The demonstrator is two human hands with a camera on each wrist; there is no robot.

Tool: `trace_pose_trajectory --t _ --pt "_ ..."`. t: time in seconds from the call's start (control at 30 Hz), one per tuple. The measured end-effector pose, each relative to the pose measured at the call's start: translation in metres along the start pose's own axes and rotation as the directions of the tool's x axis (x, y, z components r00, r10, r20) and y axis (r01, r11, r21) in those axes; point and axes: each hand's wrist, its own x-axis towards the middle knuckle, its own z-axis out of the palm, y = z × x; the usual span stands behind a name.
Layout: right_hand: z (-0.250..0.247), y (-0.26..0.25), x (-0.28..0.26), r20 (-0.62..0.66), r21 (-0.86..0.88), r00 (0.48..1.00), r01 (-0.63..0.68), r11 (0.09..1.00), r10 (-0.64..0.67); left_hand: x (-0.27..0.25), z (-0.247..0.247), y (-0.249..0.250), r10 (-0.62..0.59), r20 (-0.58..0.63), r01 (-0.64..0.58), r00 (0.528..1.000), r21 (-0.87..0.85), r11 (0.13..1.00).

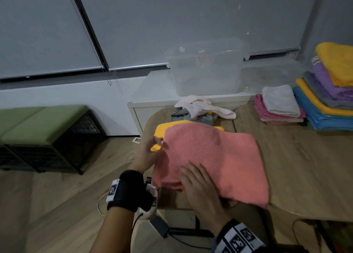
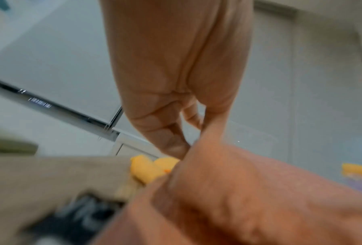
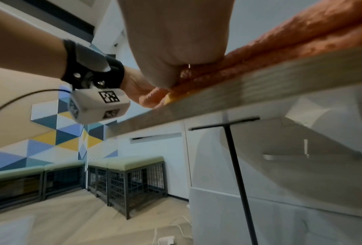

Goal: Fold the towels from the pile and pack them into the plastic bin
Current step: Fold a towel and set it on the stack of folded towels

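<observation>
My right hand (image 1: 198, 185) lies flat, fingers straight, pressing the folded salmon-pink terry towel (image 1: 214, 157) on the wooden table (image 1: 305, 166). Left hand (image 1: 150, 153) at its left edge; grip unclear, blurred.

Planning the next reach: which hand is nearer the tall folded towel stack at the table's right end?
Right. The right hand lies flat on the pink towel, left of the folded towel stack; the left hand pinches that towel's far-left edge, farther from it.

Our right hand (image 1: 198, 185) lies flat on the pink towel (image 1: 214, 157). Our left hand (image 1: 150, 153) is at its left edge.
</observation>
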Motion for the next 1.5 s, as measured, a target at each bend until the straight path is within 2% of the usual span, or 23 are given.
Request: trace_pose_trajectory --t 0.07,0.13,0.23,0.3,0.37,0.43,0.5,0.53,0.57,0.6,0.67,0.73,0.8,0.87,0.93,1.03,1.13,1.23,1.3,1.37,1.43,1.5 --pt "0.005 0.002 -0.006 0.066 -0.036 0.998 0.011 0.999 -0.009 -0.003 0.001 -0.017 -0.115 -0.010 0.115 0.993 0.019 0.993" --pt "0.004 0.002 -0.006 0.035 0.010 0.999 0.002 1.000 -0.002 -0.002 0.004 -0.014 -0.140 -0.024 0.141 0.990 0.042 0.989" --pt "-0.002 -0.004 -0.001 -0.084 0.127 0.996 -0.008 0.992 0.019 0.003 0.015 0.008 -0.045 0.008 0.044 0.999 0.078 0.996" --pt "-0.004 -0.006 -0.002 -0.097 0.134 0.995 0.007 0.991 0.006 0.005 0.014 0.016 0.010 0.073 -0.014 0.997 0.059 0.998" --pt "0.001 -0.002 -0.005 -0.026 0.119 0.999 0.022 0.993 -0.019 0.008 0.013 0.016 0.028 0.054 -0.031 0.998 0.070 0.997" --pt "0.005 0.002 -0.007 0.083 0.097 0.994 0.059 0.994 -0.067 0.005 0.015 0.009 0.031 -0.001 -0.029 1.000 0.278 0.960" --pt "0.003 0.005 -0.006 0.133 0.163 0.987 0.069 0.984 -0.092 0.000 0.021 0.002 -0.035 -0.045 0.048 0.998 0.331 0.942" --pt "-0.004 0.007 -0.005 0.107 0.213 0.992 0.035 0.976 -0.059 -0.002 0.022 -0.002 -0.101 -0.077 0.121 0.992 0.327 0.937" --pt "-0.013 0.012 -0.004 0.066 0.241 0.998 -0.036 0.970 0.020 -0.002 0.023 -0.005 -0.142 -0.131 0.176 0.981 0.301 0.937" --pt "-0.022 0.019 -0.003 0.019 0.254 0.990 -0.140 0.957 0.139 -0.003 0.023 -0.007 -0.178 -0.176 0.231 0.968 0.355 0.906" --pt "-0.041 0.042 -0.006 -0.084 0.268 0.914 -0.362 0.893 0.396 -0.003 0.022 -0.010 -0.229 -0.202 0.299 0.952 0.464 0.834" --pt "-0.062 0.068 -0.009 -0.135 0.252 0.785 -0.563 0.787 0.605 -0.005 0.022 -0.010 -0.265 -0.185 0.322 0.946 0.470 0.822" --pt "-0.081 0.088 -0.013 -0.059 0.248 0.622 -0.748 0.615 0.781 -0.003 0.021 -0.009 -0.247 -0.196 0.311 0.949 0.455 0.834" --pt "-0.095 0.101 -0.015 0.078 0.301 0.453 -0.860 0.413 0.888 -0.001 0.021 -0.008 -0.246 -0.205 0.312 0.947 0.416 0.854" --pt "-0.098 0.115 -0.013 0.214 0.373 0.343 -0.894 0.248 0.915 0.002 0.019 -0.012 -0.259 -0.230 0.331 0.938 0.375 0.866" --pt "-0.093 0.130 -0.004 0.423 0.380 0.259 -0.921 0.089 0.869 0.010 0.013 -0.030 -0.297 -0.220 0.360 0.929 0.347 0.866" --pt "-0.094 0.133 0.007 0.533 0.335 0.229 -0.941 0.046 0.815 -0.001 0.026 0.003 -0.369 -0.168 0.405 0.914 0.371 0.836" --pt "-0.099 0.134 0.008 0.556 0.389 0.215 -0.921 -0.022 0.803 -0.004 0.033 0.017 -0.332 -0.159 0.368 0.930 0.381 0.848" --pt "-0.099 0.137 0.003 0.595 0.400 0.159 -0.909 -0.119 0.788 -0.007 0.033 0.023 -0.271 -0.131 0.301 0.954 0.369 0.879" --pt "-0.099 0.139 -0.003 0.646 0.396 0.096 -0.890 -0.225 0.757 0.002 0.026 0.008 -0.204 -0.153 0.247 0.967 0.364 0.898" --pt "-0.104 0.140 -0.005 0.660 0.431 0.100 -0.862 -0.266 0.745 0.011 0.020 -0.004 -0.165 -0.147 0.203 0.975 0.303 0.931" --pt "-0.109 0.141 -0.006 0.626 0.515 0.152 -0.817 -0.260 0.765 -0.003 0.029 0.035 -0.087 -0.132 0.121 0.987 0.277 0.953"
